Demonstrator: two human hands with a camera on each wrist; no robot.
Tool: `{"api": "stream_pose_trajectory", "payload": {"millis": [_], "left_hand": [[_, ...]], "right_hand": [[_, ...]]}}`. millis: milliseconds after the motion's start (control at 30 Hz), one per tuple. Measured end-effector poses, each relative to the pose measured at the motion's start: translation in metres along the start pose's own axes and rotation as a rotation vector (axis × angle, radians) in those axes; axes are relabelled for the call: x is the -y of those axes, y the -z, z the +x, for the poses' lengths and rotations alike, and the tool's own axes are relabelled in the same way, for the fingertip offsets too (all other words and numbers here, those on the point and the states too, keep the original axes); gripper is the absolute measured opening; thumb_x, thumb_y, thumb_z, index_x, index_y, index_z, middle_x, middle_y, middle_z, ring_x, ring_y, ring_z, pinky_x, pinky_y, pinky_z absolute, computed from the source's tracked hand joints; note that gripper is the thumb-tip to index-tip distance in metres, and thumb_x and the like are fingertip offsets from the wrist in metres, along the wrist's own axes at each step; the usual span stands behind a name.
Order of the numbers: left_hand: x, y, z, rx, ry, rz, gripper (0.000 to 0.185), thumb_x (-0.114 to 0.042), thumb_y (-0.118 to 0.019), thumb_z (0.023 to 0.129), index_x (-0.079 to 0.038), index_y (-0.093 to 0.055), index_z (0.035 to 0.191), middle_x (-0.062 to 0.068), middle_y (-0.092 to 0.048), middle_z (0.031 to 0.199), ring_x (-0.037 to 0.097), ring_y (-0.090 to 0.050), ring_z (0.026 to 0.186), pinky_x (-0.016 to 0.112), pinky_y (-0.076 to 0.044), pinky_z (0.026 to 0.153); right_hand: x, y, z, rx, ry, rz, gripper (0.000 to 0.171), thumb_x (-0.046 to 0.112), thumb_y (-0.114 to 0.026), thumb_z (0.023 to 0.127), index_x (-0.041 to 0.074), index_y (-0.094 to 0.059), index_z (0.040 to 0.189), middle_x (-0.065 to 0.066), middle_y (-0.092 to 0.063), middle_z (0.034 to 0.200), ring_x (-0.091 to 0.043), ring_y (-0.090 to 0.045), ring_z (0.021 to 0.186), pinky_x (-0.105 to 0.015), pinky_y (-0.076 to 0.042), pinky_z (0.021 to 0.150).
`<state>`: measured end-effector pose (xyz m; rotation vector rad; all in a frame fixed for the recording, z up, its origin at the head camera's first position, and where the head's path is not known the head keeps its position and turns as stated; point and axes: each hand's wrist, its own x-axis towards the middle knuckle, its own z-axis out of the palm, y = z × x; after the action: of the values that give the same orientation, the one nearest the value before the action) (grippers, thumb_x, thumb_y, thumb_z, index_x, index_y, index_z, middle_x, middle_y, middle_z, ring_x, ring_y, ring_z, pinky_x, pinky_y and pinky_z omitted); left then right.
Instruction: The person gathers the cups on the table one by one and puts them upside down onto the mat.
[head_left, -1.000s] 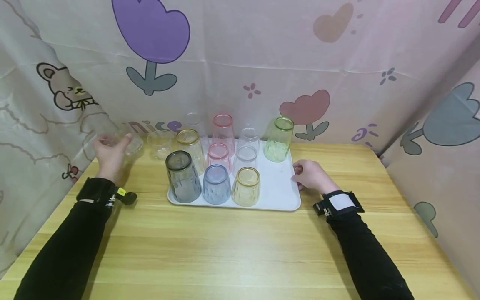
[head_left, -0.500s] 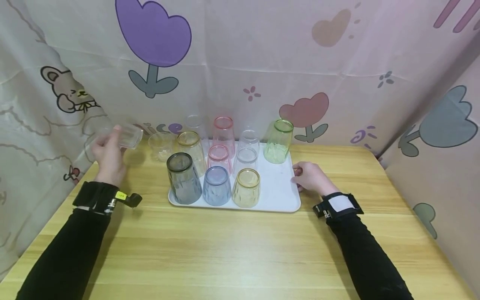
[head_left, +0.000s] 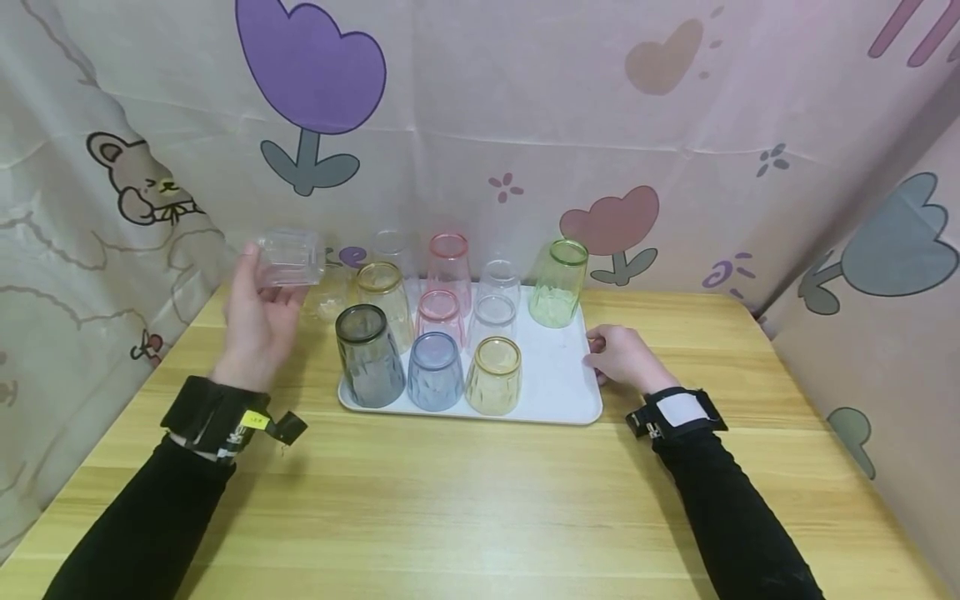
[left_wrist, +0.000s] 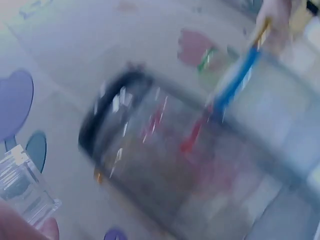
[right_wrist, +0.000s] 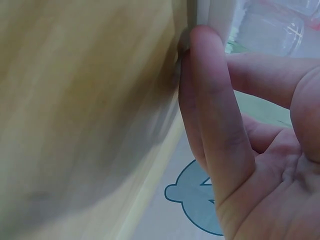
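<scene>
Clear cup (head_left: 288, 257) now higher in L fingers (head_left: 251, 267); R fingers (head_left: 596, 342) relaxed against tray (head_left: 577, 400).

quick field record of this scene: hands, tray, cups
left hand: left hand holds a clear cup raised above the table
right hand: right hand touches the right edge of the white tray
on tray: upturned cups, among them a grey cup, blue cup, yellow cup, green cup
off tray: another clear cup left of it
</scene>
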<state>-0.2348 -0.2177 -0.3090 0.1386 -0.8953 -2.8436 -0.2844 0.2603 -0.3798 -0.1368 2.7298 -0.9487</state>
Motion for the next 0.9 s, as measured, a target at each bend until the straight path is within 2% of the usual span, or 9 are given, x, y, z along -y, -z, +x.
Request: {"api": "stream_pose_trajectory", "payload": {"millis": [200,333,400,467,567,633,800,900], "left_hand": [[0.011,-0.02,-0.017,0.037,0.053,-0.075,0.064,-0.041,-0.059,0.105,-0.016,-0.028,0.156,0.009,-0.041,0.148,0.02,-0.043,0.141,0.027,-0.047,0.111],[0.021,-0.034,-0.027,0.067,0.063,-0.071,0.064,-0.043,-0.058,0.106,-0.013,-0.027,0.154,0.012,-0.044,0.145,0.022,-0.043,0.141,0.029,-0.048,0.109],[0.025,-0.04,-0.032,0.078,0.068,-0.062,0.065,-0.044,-0.058,0.105,-0.012,-0.028,0.153,0.012,-0.046,0.145,0.022,-0.044,0.141,0.029,-0.049,0.109],[0.029,-0.046,-0.037,0.09,0.075,-0.048,0.065,-0.044,-0.059,0.105,-0.012,-0.029,0.153,0.011,-0.046,0.145,0.021,-0.044,0.139,0.028,-0.049,0.108],[0.036,-0.054,-0.042,0.119,0.09,-0.004,0.066,-0.047,-0.057,0.105,-0.012,-0.029,0.153,0.01,-0.045,0.146,0.019,-0.046,0.136,0.024,-0.049,0.107],[0.04,-0.059,-0.045,0.145,0.093,0.031,0.066,-0.049,-0.054,0.105,-0.012,-0.029,0.154,0.009,-0.043,0.148,0.018,-0.047,0.133,0.023,-0.048,0.106],[0.054,-0.068,-0.05,0.202,0.068,0.111,0.065,-0.051,-0.048,0.106,-0.011,-0.03,0.155,0.01,-0.038,0.155,0.019,-0.046,0.136,0.023,-0.042,0.113],[0.063,-0.073,-0.052,0.224,0.065,0.139,0.065,-0.052,-0.046,0.107,-0.011,-0.032,0.155,0.011,-0.038,0.156,0.02,-0.044,0.138,0.025,-0.041,0.115]], "right_hand": [[0.001,-0.001,-0.001,-0.019,-0.006,-0.031,0.049,0.0,-0.064,0.097,-0.016,-0.05,0.141,-0.028,-0.06,0.116,-0.02,-0.07,0.07,-0.03,-0.062,0.062],[0.002,-0.002,-0.005,-0.04,0.001,-0.058,0.046,0.001,-0.064,0.098,-0.015,-0.052,0.14,-0.029,-0.063,0.119,-0.021,-0.07,0.071,-0.031,-0.062,0.063],[0.003,-0.003,-0.008,-0.09,0.039,-0.093,0.046,0.004,-0.064,0.098,-0.014,-0.054,0.139,-0.03,-0.065,0.12,-0.026,-0.071,0.078,-0.036,-0.062,0.069],[0.005,-0.003,-0.013,-0.177,0.088,-0.13,0.046,0.008,-0.064,0.098,-0.014,-0.055,0.138,-0.031,-0.065,0.123,-0.033,-0.072,0.089,-0.044,-0.061,0.078],[0.012,-0.004,-0.021,-0.351,0.188,-0.131,0.048,0.013,-0.066,0.099,-0.01,-0.056,0.14,-0.029,-0.063,0.129,-0.041,-0.069,0.102,-0.052,-0.059,0.084],[0.021,-0.004,-0.026,-0.442,0.276,-0.064,0.049,0.012,-0.067,0.099,-0.008,-0.054,0.142,-0.027,-0.06,0.133,-0.043,-0.068,0.107,-0.052,-0.06,0.085],[0.056,-0.01,-0.037,-0.587,0.617,0.131,0.057,0.001,-0.074,0.093,-0.002,-0.053,0.146,-0.019,-0.058,0.138,-0.039,-0.066,0.115,-0.041,-0.062,0.087],[0.077,-0.016,-0.043,-0.643,0.822,0.173,0.062,-0.003,-0.078,0.089,-0.002,-0.054,0.146,-0.019,-0.058,0.141,-0.037,-0.064,0.119,-0.039,-0.06,0.092]]}}
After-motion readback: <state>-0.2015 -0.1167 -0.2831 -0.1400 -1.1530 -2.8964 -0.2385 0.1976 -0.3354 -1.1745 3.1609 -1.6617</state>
